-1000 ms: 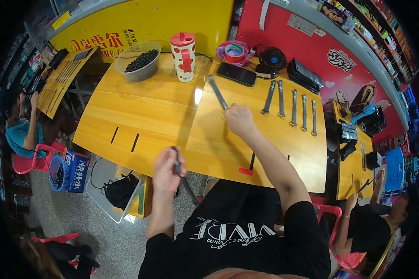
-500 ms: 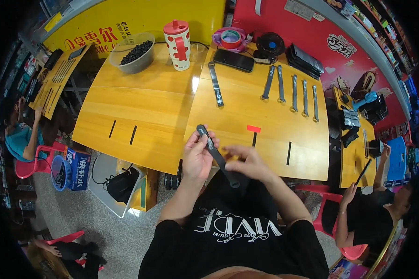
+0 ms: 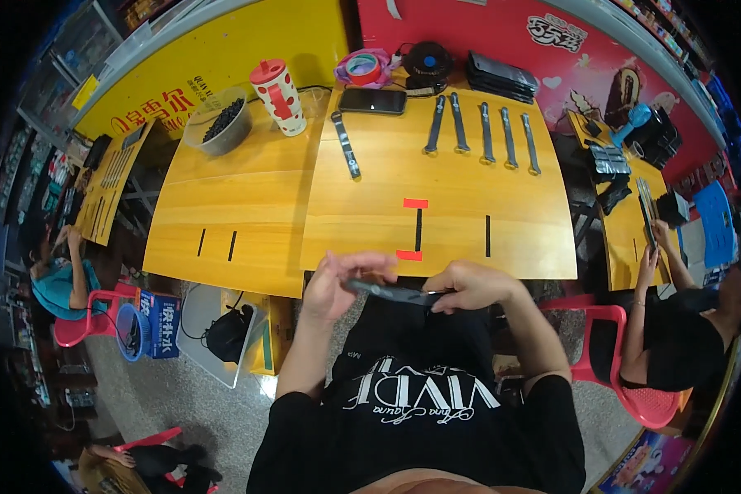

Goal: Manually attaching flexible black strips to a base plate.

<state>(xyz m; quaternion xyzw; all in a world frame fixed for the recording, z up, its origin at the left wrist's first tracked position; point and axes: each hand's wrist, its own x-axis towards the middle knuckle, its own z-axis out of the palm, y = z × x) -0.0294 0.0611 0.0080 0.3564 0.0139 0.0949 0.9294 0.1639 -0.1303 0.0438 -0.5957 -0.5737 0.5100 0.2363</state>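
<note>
Here's the dark strap (image 3: 391, 292), up in the air just past the near edge of the tabletop (image 3: 370, 202), slung almost level between two bare hands! The right hand (image 3: 475, 286) has a narrow grip, thumb and fingers pinched on the strap's right end. Over at the other end, the left hand (image 3: 328, 288) has its fingers stretched out above the strap, that end right by the palm; whether this grip is closed on it, I can't tell. Behind them, a red mark (image 3: 416, 203) and a second one nearer the edge sit at the two ends of a black strip (image 3: 419, 230), with another black strip off to the right. Further up, a lone strap (image 3: 346, 146) lies tilted below the black phone (image 3: 372, 101), and five grey straps (image 3: 486, 134) line up to the right! Along the back, it's a small black fan (image 3: 427, 64), a stack of black pouches (image 3: 502, 78), a spotted tumbler (image 3: 281, 103) with a red lid, and a clear bowl (image 3: 232, 142) of small black pieces (image 3: 225, 119).
</note>
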